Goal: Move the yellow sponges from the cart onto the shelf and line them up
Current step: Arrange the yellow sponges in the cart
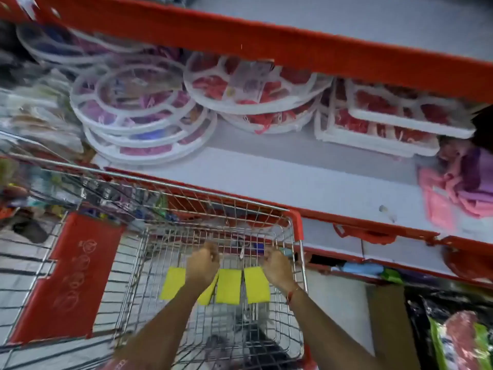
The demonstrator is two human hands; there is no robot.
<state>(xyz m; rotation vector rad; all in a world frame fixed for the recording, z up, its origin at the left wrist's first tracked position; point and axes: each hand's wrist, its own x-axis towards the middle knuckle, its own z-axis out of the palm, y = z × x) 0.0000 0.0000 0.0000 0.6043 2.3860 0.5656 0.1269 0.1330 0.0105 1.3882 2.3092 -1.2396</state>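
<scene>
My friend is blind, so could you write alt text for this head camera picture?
Both hands, left hand and right hand, reach into a wire cart above yellow sponges lying side by side on its floor. Beyond it, a grey shelf with red edging holds round white trays.

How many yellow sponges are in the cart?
4. All lie in a row on the cart floor: one at the left, one mostly hidden under the left forearm, one in the middle, one on the right. More may be hidden.
</scene>
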